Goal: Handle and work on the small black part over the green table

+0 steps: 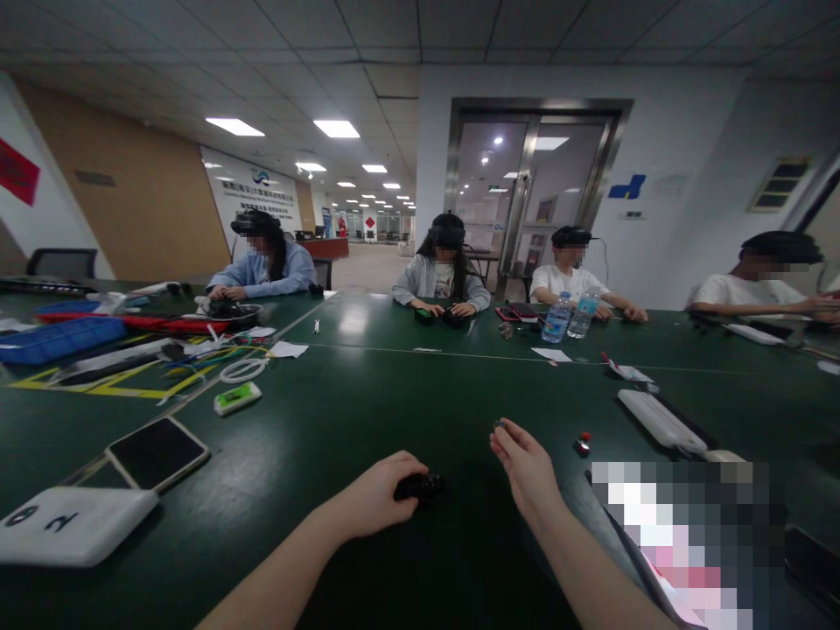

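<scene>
A: What have you actually got in hand on your feed?

B: A small, black, knobbly object [428,486], too dark for me to call the material. My left hand [377,492] is clamped on it, thumb and fingers round its left end, so the knobbly end pokes out toward the other hand. I'd guess that's the point of holding it by one end: the rest can be got at.

A: And the other side?

B: My right hand [528,472] has thumb and fingertips together on a tiny, bluish piece [500,425], shape too small to make out. Probably pinched because there's nothing to wrap a fist round lol. It sits right at the tips, well apart from the black object, to its right and farther from me.

A: Anything loose about?

B: A small, red-and-silver lump [583,444] on the smooth, dark green table [394,385], right of the right hand, handy for that side imo. Over on the left there's a flat, pale-edged phone with a dark screen [158,452] just beside a white, rounded, plastic-looking case [75,529]. Likely parked out there so they don't crowd the hands.
</scene>
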Motion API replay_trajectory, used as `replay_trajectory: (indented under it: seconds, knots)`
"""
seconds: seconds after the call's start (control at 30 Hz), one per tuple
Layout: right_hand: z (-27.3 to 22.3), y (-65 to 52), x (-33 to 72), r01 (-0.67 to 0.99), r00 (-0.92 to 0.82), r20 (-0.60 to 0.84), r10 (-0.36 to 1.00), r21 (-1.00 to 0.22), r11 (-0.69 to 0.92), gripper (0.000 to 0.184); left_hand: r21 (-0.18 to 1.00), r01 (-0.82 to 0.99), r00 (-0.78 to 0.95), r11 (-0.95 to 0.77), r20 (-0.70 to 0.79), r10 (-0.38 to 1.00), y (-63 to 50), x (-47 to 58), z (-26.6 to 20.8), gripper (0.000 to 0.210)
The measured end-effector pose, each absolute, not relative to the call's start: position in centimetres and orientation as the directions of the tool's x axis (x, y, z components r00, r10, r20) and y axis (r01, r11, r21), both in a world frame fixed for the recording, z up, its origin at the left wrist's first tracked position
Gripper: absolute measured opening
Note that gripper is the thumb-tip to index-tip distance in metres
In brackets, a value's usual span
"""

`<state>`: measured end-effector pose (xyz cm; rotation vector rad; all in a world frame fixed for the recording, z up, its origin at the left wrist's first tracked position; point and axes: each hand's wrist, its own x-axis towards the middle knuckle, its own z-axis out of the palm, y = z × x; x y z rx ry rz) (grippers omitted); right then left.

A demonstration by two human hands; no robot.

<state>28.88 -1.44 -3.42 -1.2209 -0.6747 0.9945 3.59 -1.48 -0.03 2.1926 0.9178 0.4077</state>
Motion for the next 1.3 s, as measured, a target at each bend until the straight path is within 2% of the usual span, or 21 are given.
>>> replay_trajectory:
  seconds: [0.17, 0.27, 0.4, 0.47, 0.5, 0.57, 0.63, 0.77, 0.93, 1.3]
  knots:
    - [-4.0, -1.3, 29.0, -0.302, 0.447, -0.11, 0.888, -0.953, 0.034, 0.031, 0.71, 0.48, 0.711, -0.515, 0.029, 0.703, -1.6, 3.7, 0.2, 0.041]
    - [-4.5, -1.1, 29.3, -0.264, 0.449, -0.101, 0.888, -0.964, 0.024, 0.033, 0.708, 0.492, 0.704, -0.507, 0.02, 0.71, -1.7, 3.7, 0.5, 0.039]
    - [-3.9, -1.4, 29.2, -0.217, 0.483, -0.16, 0.861, -0.974, -0.059, 0.037, 0.71, 0.486, 0.706, -0.51, 0.025, 0.708, -1.7, 3.8, 0.6, 0.038]
    - [-2.9, -1.9, 28.5, -0.112, 0.461, -0.149, 0.875, -0.988, -0.109, 0.038, 0.713, 0.479, 0.711, -0.512, 0.027, 0.703, -1.7, 3.7, 0.5, 0.04]
    - [-2.3, -2.3, 28.0, -0.008, 0.423, -0.096, 0.901, -0.995, -0.102, 0.037, 0.714, 0.477, 0.711, -0.513, 0.028, 0.702, -1.6, 3.7, 0.4, 0.041]
    - [-1.2, -3.2, 26.7, 0.235, 0.258, 0.08, 0.963, -0.972, 0.017, 0.033, 0.712, 0.477, 0.71, -0.516, 0.033, 0.703, -1.5, 3.7, 0.1, 0.041]
    - [-0.5, -4.1, 25.4, 0.407, 0.057, 0.188, 0.981, -0.901, 0.149, 0.03, 0.707, 0.479, 0.708, -0.52, 0.039, 0.705, -1.4, 3.7, -0.1, 0.04]
    - [0.0, -5.2, 23.6, 0.572, -0.164, 0.152, 0.975, -0.79, 0.22, 0.023, 0.706, 0.461, 0.719, -0.537, 0.057, 0.693, -1.4, 3.8, -0.1, 0.039]
    - [-0.1, -5.3, 23.2, 0.611, -0.268, 0.113, 0.957, -0.748, 0.26, 0.02, 0.705, 0.463, 0.712, -0.537, 0.065, 0.7, -1.6, 3.9, 0.2, 0.034]
    - [-0.4, -5.3, 23.3, 0.626, -0.317, 0.079, 0.945, -0.731, 0.271, 0.023, 0.71, 0.453, 0.722, -0.539, 0.063, 0.689, -1.5, 3.7, 0.1, 0.034]
